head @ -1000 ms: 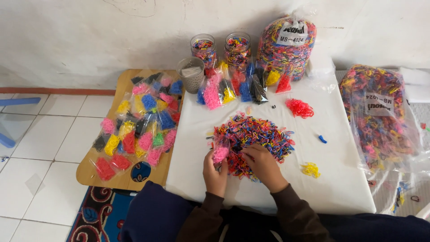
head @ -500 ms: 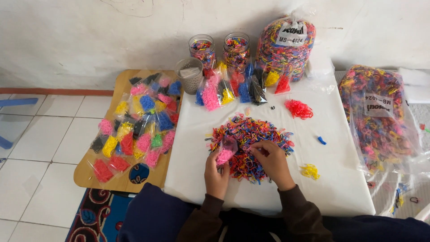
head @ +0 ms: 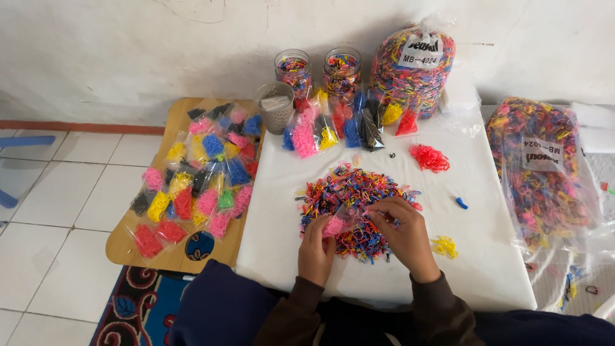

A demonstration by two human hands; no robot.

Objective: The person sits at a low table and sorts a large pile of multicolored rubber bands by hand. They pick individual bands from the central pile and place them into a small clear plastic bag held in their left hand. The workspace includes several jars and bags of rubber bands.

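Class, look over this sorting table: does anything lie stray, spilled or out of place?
Mostly tidy. One small blue rubber band lies alone on the white table, apart from the mixed multicoloured band pile, and a few loose bands sit beyond the table's right edge.

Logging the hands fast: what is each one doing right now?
Left hand: closed on a small clear bag of pink bands.
Right hand: fingers pinched at the mixed pile of bands; what it holds cannot be told.

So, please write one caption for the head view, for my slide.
Left hand holds a small bag of pink bands; right hand picks in the mixed-colour pile on a white table.
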